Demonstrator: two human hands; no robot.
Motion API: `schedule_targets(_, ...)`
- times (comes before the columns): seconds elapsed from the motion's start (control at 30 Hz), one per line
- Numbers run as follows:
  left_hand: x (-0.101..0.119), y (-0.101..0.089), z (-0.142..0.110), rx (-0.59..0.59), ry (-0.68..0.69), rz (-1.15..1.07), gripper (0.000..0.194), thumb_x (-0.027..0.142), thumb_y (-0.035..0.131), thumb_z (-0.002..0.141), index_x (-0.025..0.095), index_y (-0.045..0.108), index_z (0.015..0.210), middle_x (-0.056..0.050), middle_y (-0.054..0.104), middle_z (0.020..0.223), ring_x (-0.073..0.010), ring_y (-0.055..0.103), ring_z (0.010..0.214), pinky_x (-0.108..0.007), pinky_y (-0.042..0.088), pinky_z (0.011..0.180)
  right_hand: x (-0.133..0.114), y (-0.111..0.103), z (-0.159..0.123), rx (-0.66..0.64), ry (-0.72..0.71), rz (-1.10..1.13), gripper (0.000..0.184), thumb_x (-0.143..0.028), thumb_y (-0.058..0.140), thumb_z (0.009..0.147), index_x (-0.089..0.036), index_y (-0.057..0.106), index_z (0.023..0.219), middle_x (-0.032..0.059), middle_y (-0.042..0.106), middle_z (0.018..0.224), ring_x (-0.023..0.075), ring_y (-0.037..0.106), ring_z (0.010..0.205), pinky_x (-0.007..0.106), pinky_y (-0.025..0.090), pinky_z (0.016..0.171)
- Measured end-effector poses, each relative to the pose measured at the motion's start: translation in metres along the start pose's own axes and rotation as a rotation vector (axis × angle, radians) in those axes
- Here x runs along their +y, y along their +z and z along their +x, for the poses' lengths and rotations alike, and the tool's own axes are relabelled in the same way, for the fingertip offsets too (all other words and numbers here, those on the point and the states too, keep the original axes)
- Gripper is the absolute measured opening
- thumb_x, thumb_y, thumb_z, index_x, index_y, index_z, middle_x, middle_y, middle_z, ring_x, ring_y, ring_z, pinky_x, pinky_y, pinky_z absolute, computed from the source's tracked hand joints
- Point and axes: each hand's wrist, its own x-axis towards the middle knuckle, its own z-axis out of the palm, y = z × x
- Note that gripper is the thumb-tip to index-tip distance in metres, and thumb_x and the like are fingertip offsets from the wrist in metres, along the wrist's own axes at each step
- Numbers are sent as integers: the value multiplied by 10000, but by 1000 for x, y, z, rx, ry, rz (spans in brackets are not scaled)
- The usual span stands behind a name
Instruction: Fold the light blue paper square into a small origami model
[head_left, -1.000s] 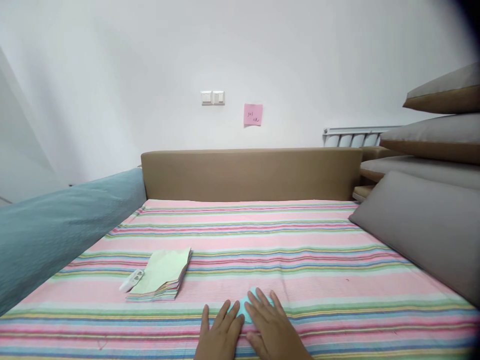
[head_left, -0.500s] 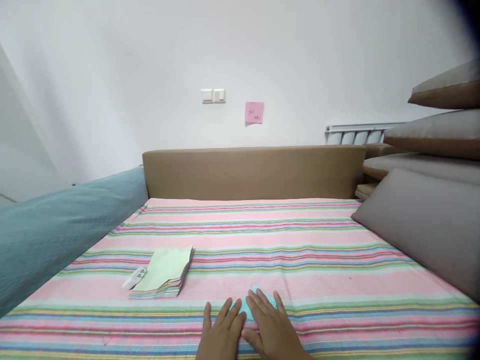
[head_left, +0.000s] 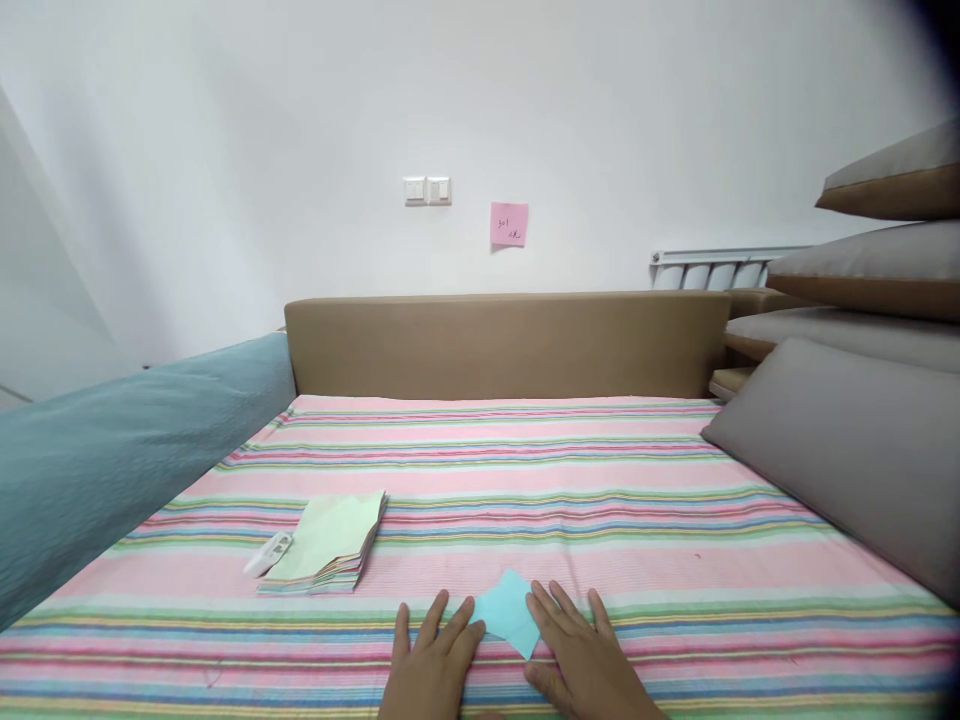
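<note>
A small light-blue piece of folded paper (head_left: 508,610) lies flat on the striped sheet (head_left: 480,480), close to the front of the view. My left hand (head_left: 433,650) rests palm down at the paper's left side, fingers spread, its fingertips by the left corner. On the other side, my right hand (head_left: 574,640) is also flat with fingers apart, and its fingertips cover the right part of the paper. Neither hand grips anything.
To the left is a stack of coloured paper sheets (head_left: 330,540), pale green on top, with a white plastic item (head_left: 268,555) against it. Grey cushions (head_left: 840,450) are piled at the right. A brown backrest (head_left: 502,345) and a teal-covered armrest (head_left: 150,440) border the sheet.
Both hands have moved apart, the right one to the right and the left one slightly left. More of the blue paper shows between them.
</note>
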Motion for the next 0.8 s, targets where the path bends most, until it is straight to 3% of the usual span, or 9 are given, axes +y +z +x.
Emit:
schedule_targets(0.23,-5,-9,-8,0,-92,9,753,665,576,675,347,393,1332,-58,364,1410,-408,216,1313,-739,35,959,0,-12,-5,-88,99,3,682,-630,261,860,-230,224,1412,22,164,1470,287,136,1364,594,48,1081)
schedule_targets(0.47,-8,-13,-10,11,-118,-14,753,612,614,676,319,395,1334,-67,436,1368,-399,258,1302,-728,35,975,4,-13,-3,-60,98,-13,566,-528,251,900,-259,289,1396,6,216,1466,261,174,1362,550,97,1096)
schedule_targets(0.57,-7,-6,-8,120,-107,-17,719,547,628,703,283,397,1331,-81,531,1287,-376,327,1276,-696,21,1003,9,-11,-1,-31,85,-19,504,-439,285,907,-265,337,1377,1,264,1456,252,221,1350,523,141,1099)
schedule_targets(0.7,0,5,-2,347,-124,63,435,362,587,782,268,518,1201,-55,657,1104,-307,477,1166,-627,-20,1042,14,-8,4,72,45,-19,444,-322,367,877,-260,460,1306,18,395,1401,252,343,1295,488,242,1077)
schedule_targets(0.8,4,6,4,438,-108,112,331,261,569,784,273,567,1115,-28,686,1027,-270,552,1062,-601,-47,1050,15,-5,9,174,-1,8,427,-271,401,862,-245,494,1277,36,492,1333,230,440,1223,424,336,1035)
